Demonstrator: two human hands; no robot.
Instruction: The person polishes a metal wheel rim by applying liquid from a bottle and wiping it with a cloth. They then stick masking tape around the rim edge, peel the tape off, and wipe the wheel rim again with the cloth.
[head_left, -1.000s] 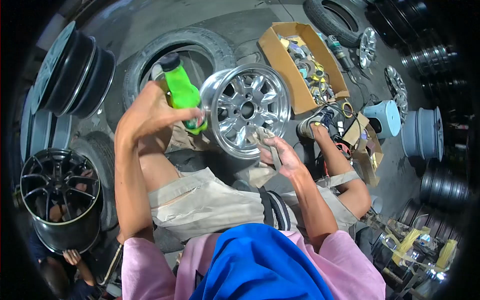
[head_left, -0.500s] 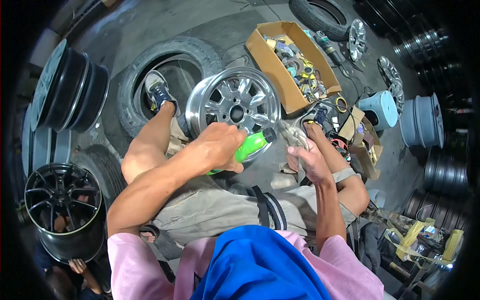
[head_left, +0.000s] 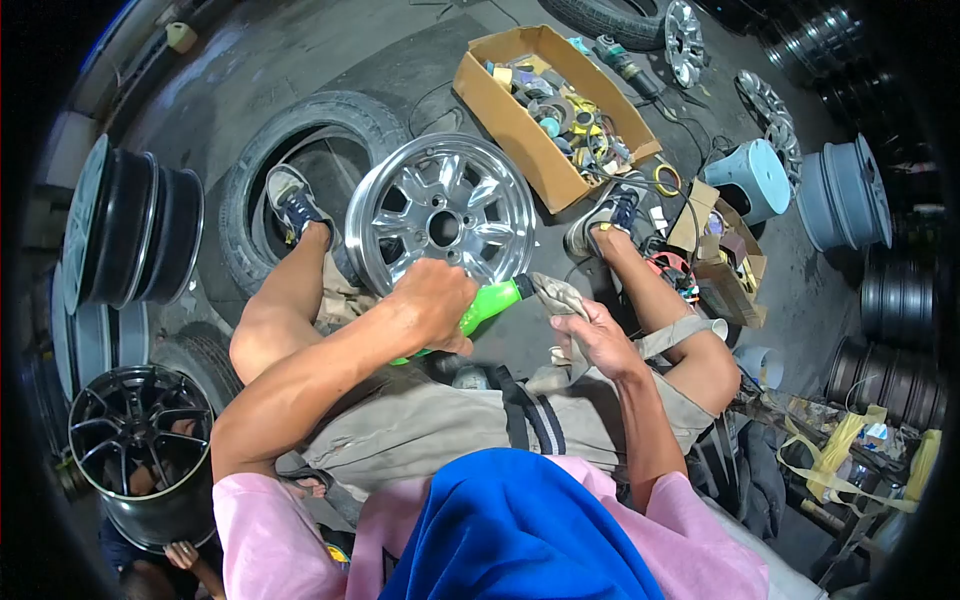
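Observation:
My left hand (head_left: 432, 305) is wrapped round a bright green bottle (head_left: 490, 303), tilted so its black neck end points right. In my right hand (head_left: 603, 340) is a crumpled grey cloth (head_left: 562, 296). One end of the cloth meets the bottle's black tip; whether liquid comes out cannot be seen. Just beyond both hands, a polished silver wheel rim (head_left: 500, 200) with broad spokes lies face up between my feet.
A tyre (head_left: 240, 200) lies around my left foot. Ahead stands a cardboard box (head_left: 500, 90) of abrasive discs and tools, with a power tool (head_left: 625, 65) beside it. A light blue bucket (head_left: 755, 180) is at right. At lower left, another person's hand (head_left: 181, 554) touches a black rim (head_left: 150, 515).
The bottle's tip and the cloth have come together. My right hand has shifted left and slightly down. The whole view has turned a little, shifting the rim and boxes left.

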